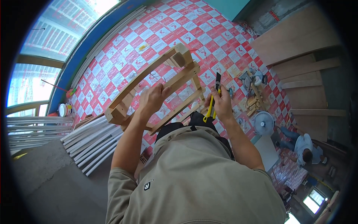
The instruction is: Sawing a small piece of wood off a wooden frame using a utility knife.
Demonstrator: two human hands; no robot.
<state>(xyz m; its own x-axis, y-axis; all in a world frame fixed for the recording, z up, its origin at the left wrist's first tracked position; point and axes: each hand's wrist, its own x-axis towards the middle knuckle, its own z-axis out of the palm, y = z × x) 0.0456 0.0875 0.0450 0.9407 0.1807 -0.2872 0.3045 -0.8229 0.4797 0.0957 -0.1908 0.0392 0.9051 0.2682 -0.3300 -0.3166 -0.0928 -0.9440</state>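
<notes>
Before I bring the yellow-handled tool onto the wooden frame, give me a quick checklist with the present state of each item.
1. Left hand has a firm grip on a rail of the wooden frame: ok.
2. Right hand holds the yellow-handled tool: ok.
3. Tool tip pointing up, away from the left hand: ok.
4. Frame rested on a support: not ok, it is held in the air.
5. Frame joints tight: cannot tell.
6. Seated person well away at lower right: ok.

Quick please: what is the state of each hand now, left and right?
Left hand: closed, gripping a rail of the wooden frame.
Right hand: closed, holding the yellow and black tool.
</notes>
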